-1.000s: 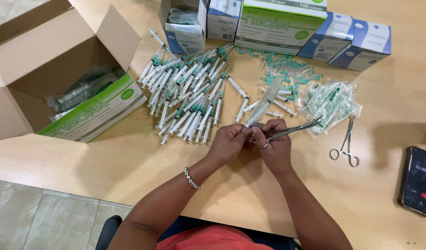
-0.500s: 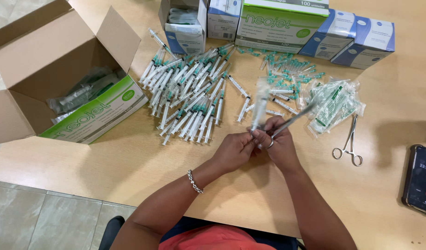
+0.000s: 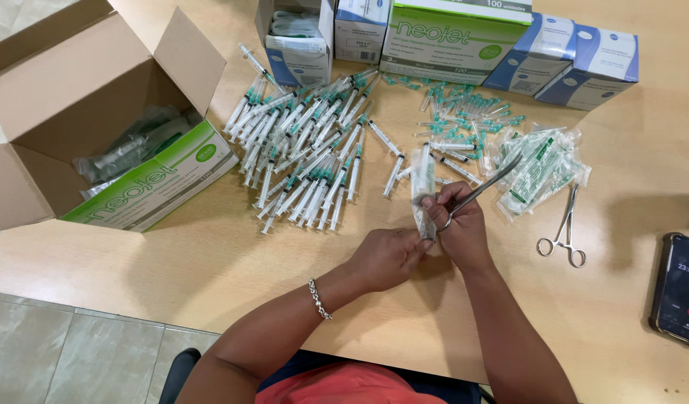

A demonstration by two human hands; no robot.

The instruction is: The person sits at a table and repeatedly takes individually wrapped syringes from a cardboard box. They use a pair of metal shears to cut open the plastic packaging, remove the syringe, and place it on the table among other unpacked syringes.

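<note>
Two hands meet over a clear plastic syringe packet, with metal forceps in the right one.

From the left: the open brown cardboard box point(image 3: 97, 112) stands well apart, then the big pile of unwrapped syringes with green tips point(image 3: 307, 150) lies just beyond the hands. The left hand point(image 3: 385, 258) is closed on the lower end of the clear plastic syringe packet point(image 3: 423, 187), which stands almost upright between both hands. The right hand point(image 3: 460, 224) grips the same packet and also holds the slim silver metal forceps point(image 3: 483, 187), whose tips point up to the right. I think the packet may slip or tear badly, because the right fingers do two jobs at once. The forceps tip could also push the heap of sealed packets point(image 3: 543, 168) nearby. The steel scissors-like clamp point(image 3: 561, 236) lies apart on the light wooden table point(image 3: 172, 254).
</note>
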